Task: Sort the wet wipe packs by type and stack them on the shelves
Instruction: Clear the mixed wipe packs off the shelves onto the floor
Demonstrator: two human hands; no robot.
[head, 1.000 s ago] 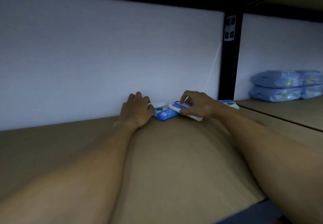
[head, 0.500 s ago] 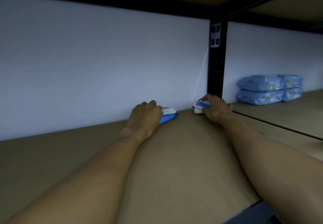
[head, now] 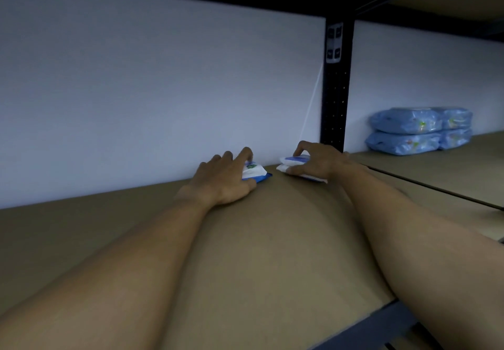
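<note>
Fingers [head: 246, 153] of left hand [head: 221, 180] and right hand [head: 322, 162] grip wipe packs [head: 256, 173] on brown shelf [head: 272, 246] (dim, white-backed).

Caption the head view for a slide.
Left hand holds a blue-edged pack, right hand a white pack, on the shelf; bigger blue packs sit stacked beyond the post.

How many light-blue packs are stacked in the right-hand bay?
4: lower-left pack, lower-right pack, upper-left pack, upper-right pack, stacked on the right shelf; more may hide behind.
</note>
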